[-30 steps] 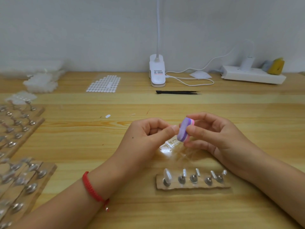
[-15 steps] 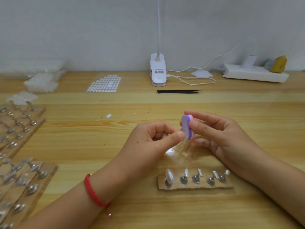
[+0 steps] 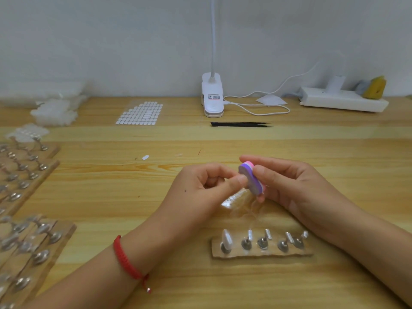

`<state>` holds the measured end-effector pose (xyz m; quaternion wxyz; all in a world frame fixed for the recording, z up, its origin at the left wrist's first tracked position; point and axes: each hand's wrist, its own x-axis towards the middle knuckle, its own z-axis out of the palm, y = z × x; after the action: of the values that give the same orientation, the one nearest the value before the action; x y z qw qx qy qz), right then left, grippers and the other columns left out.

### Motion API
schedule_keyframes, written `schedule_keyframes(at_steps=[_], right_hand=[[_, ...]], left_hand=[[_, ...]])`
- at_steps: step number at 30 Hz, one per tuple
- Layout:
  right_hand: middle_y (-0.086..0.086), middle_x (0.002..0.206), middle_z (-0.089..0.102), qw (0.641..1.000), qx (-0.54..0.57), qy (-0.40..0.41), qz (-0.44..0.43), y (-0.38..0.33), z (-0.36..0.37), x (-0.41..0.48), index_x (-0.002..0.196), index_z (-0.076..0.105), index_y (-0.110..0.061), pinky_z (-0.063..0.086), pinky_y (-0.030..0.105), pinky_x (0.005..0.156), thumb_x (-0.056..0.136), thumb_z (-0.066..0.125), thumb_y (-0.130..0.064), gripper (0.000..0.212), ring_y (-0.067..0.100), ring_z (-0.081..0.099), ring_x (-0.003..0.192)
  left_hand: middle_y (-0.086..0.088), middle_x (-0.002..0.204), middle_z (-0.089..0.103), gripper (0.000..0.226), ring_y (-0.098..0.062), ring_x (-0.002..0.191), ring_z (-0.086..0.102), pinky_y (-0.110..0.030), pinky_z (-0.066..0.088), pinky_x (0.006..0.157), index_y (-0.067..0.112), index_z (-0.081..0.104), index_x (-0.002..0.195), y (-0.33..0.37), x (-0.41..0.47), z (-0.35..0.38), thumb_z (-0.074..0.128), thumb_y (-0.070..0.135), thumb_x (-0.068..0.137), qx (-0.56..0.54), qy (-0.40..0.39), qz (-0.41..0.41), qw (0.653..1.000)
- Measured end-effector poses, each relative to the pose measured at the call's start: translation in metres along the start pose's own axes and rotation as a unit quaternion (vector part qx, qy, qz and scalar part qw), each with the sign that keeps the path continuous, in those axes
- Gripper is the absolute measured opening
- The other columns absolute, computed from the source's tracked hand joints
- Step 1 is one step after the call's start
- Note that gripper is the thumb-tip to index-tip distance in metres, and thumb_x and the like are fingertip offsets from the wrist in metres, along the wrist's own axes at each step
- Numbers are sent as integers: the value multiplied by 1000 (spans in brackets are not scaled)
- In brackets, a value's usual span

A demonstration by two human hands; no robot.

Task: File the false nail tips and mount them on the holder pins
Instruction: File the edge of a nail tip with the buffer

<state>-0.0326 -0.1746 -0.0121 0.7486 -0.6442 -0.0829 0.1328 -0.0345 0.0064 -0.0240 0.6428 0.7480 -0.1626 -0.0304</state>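
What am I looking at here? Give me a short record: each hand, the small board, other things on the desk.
left hand: pinches a small piece, hidden by fingers, against the file block
right hand: holds the purple-pink file block
holder board: five pins; leftmost carries a nail tip, four bare
desk, far side: black tweezers, lamp base, sticker sheet

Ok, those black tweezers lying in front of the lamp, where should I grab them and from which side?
Take the black tweezers at the middle of their length, coming straight down from above and pinching across the narrow width. They lie flat on the table, lengthwise left to right, sharp tips pointing right, so stay off that end.
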Motion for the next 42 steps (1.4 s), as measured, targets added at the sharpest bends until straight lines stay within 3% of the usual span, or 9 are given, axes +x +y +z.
schedule_keyframes(at_steps=[6, 9, 13, 17, 22, 29, 33, 37, 42], right_hand=[[8, 89, 76, 999, 22, -27, 5, -2, -1, 0, 99, 78, -21, 56, 23, 63, 69, 71, -31, 32, 12, 69, 73], [12, 96, 75, 1000, 9, -23, 6, -1, -1, 0, 102, 77, -21, 59, 27, 72, 70, 70, -32, 35, 19, 72, 85], [8, 84, 75, 999, 32, -13, 0, -2, 1, -1, 100, 78, -17, 55, 22, 57, 68, 70, -29, 35, 11, 67, 65], [10, 90, 76, 1000, 2, -19, 8, -2, 1, 0, 98, 78, -20, 56, 23, 61, 66, 72, -33, 35, 13, 69, 71], [10, 88, 75, 1000, -1, -11, 5, -3, 0, 0, 93, 80, -21, 55, 22, 62, 63, 73, -34, 33, 16, 64, 72], [8, 82, 75, 1000, 16, -9, 7, -3, 1, 0, 90, 80, -19, 53, 20, 54, 61, 73, -32, 32, 11, 65, 66], [10, 88, 75, 1000, 8, 16, 4, -2, 1, 0, 95, 79, -20, 52, 19, 57, 63, 73, -33, 35, 15, 64, 70], [11, 86, 74, 993, 103, 57, 8, -4, -3, 2, 88, 78, -12, 49, 17, 46, 70, 68, -24, 24, 12, 70, 69], [10, 88, 75, 998, 54, 9, 3, -5, -1, -1, 90, 79, -18, 54, 19, 56, 65, 73, -25, 26, 13, 72, 74]], left_hand=[[-22, 57, 53, 18, -10, 51, 45, -14, 38, 56, 18, 76, 80, -1, 1, -1, 71, 36, 78, -32, 6, -3, 999], [-32, 76, 63, 10, -33, 60, 53, -32, 41, 64, 27, 76, 81, 1, -1, 4, 70, 35, 82, 8, -46, 4, 999], [0, 44, 50, 16, -3, 44, 42, -9, 35, 50, 15, 75, 79, -2, 2, -1, 72, 30, 79, -38, 35, 9, 999], [-31, 75, 63, 13, -27, 58, 50, -28, 39, 60, 25, 75, 77, 1, -2, 4, 70, 36, 80, 11, -49, 11, 999], [-34, 75, 59, 15, -18, 61, 45, -23, 36, 57, 21, 75, 79, -2, -1, 1, 71, 35, 81, -9, -4, 8, 1000], [-4, 48, 51, 22, -2, 43, 39, -10, 31, 47, 14, 74, 75, -1, 0, 1, 74, 36, 75, -35, 35, 0, 999], [6, 52, 54, 14, -4, 48, 41, -19, 31, 51, 28, 73, 74, -2, -4, 7, 72, 42, 74, 104, -42, 10, 994], [-7, 55, 44, 19, -9, 47, 32, -13, 26, 44, 18, 74, 73, 4, -1, 3, 72, 37, 73, -4, 9, -15, 1000], [10, 44, 38, 25, -7, 39, 27, -13, 25, 38, 14, 75, 81, 11, 0, 1, 65, 35, 72, -72, 49, -31, 996]])
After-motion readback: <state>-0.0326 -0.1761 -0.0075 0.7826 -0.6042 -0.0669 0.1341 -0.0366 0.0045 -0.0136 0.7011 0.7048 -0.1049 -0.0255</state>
